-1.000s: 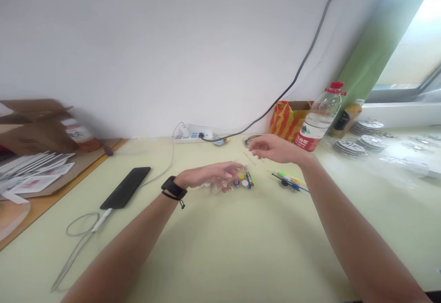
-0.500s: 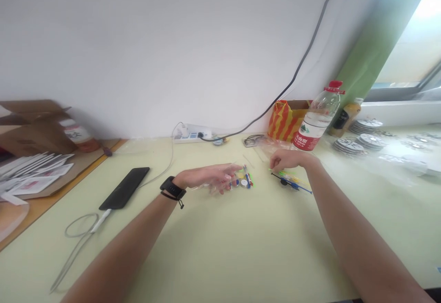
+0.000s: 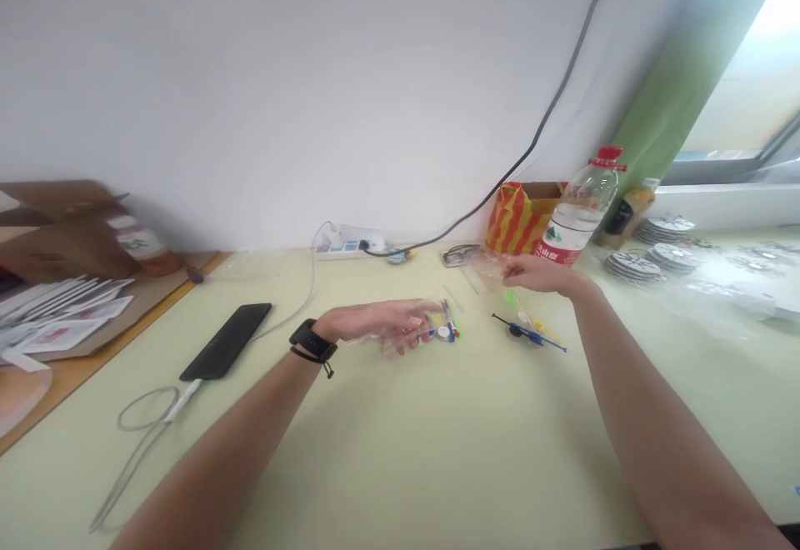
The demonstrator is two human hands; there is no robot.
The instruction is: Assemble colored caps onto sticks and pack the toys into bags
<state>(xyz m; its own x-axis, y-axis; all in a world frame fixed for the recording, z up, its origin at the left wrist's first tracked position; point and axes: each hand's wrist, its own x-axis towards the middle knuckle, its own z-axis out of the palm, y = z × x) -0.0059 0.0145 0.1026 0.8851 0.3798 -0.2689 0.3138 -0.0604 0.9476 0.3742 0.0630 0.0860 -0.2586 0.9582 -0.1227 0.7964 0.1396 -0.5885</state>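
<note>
Two bare hands reach over a pale table (image 3: 387, 450). The left hand (image 3: 403, 325) holds a clear bag (image 3: 441, 322) of coloured pieces. At its two o'clock, the right hand (image 3: 538, 273) has bent fingers; whether they grip anything, I cannot tell. Loose plastic parts (image 3: 532, 337) lie at the right hand's six o'clock. Since half a second ago, the right hand has shifted toward one o'clock, leaving those parts more exposed.
</note>
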